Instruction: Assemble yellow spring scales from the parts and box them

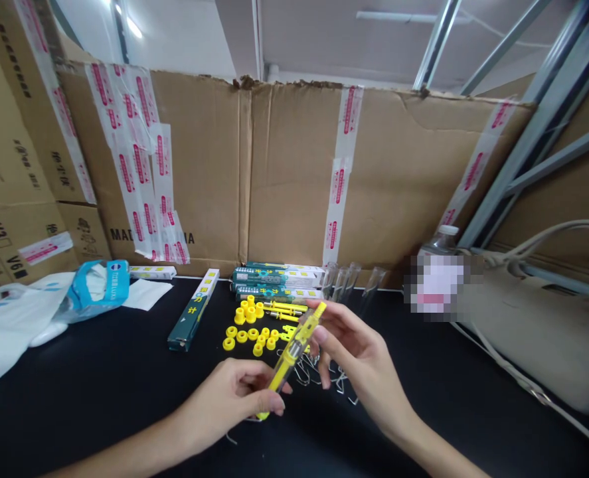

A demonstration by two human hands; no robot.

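Observation:
A yellow pen-like tool (294, 352) with a clear barrel is held slanted over the black table (99, 392). My left hand (229, 398) pinches its lower end. My right hand (354, 358) grips its upper end with the fingertips. Just behind lie several small yellow caps (249, 325) and yellow inner parts (287, 311). Thin metal clips (324, 378) lie under my right hand. Clear tubes (346, 279) rest beside stacked green and white boxes (279, 280).
One long green box (193, 312) lies apart on the left. A blue and white plastic bag (89, 289) and white paper sit at the far left. A taped cardboard wall (284, 172) closes the back. A bottle (441, 249) and a beige bag (543, 325) stand right.

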